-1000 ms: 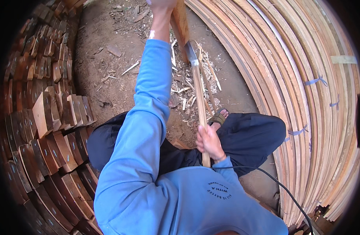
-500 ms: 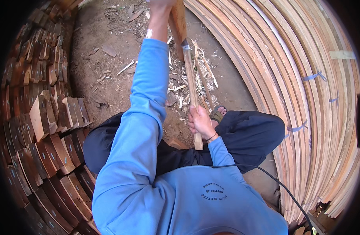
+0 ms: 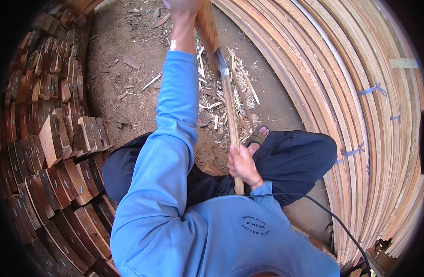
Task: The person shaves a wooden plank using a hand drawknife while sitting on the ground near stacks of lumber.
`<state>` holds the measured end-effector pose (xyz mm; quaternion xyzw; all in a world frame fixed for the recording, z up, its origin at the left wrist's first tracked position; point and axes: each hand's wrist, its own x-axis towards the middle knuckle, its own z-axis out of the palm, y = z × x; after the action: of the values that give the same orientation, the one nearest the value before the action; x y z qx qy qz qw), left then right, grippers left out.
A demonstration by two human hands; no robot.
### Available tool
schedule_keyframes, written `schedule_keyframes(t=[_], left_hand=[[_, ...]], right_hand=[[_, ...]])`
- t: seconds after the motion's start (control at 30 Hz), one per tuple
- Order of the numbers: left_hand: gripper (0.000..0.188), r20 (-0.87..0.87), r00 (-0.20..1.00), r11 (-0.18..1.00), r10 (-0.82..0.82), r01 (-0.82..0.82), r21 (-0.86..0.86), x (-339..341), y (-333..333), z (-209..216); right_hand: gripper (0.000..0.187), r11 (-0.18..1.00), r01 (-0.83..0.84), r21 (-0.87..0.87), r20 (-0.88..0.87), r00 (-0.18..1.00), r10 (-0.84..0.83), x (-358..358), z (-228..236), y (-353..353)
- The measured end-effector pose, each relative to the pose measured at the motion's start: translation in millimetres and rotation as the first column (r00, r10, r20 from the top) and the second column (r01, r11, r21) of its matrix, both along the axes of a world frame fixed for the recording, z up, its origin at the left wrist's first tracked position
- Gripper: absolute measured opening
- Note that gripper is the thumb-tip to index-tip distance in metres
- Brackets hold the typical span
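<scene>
My left hand is stretched far forward at the top edge, where its fingers are partly cut off. It appears closed against the side of a brown wooden board. Nearer my body, my right hand is wrapped round a long, pale wooden handle, whose butt end is by my shirt hem. At the handle's far end a dark grey metal head touches or overlaps the board's near end; its exact shape is unclear.
Wood shavings litter the dirt floor ahead. Stacked wood blocks rise on my left, and long planks with blue ties on my right. A black cable crosses my lap. My sandalled foot lies right of the handle.
My right hand has drawn the handle and its metal head back toward my body. My left hand and the board have shifted slightly left.
</scene>
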<state>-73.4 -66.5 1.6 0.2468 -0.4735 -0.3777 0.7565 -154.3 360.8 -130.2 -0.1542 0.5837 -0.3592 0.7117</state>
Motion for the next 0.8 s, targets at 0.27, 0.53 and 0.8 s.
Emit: schedule_keyframes(t=[0.27, 0.53, 0.8], left_hand=[[0.026, 0.184, 0.954, 0.97, 0.235, -0.243, 0.02, 10, 6, 4], [0.023, -0.007, 1.0, 1.0, 0.009, -0.009, 0.026, 2, 2, 5], [0.024, 0.01, 0.999, 0.999, 0.032, -0.032, -0.024, -1, 8, 6]], right_hand=[[0.027, 0.999, -0.029, 0.045, 0.024, 0.999, 0.028, -8, 11, 13], [0.024, 0.996, -0.007, 0.09, 0.092, 0.996, -0.001, -10, 14, 17], [0.027, 0.997, 0.001, 0.08, 0.042, 0.999, -0.005, -6, 21, 24]])
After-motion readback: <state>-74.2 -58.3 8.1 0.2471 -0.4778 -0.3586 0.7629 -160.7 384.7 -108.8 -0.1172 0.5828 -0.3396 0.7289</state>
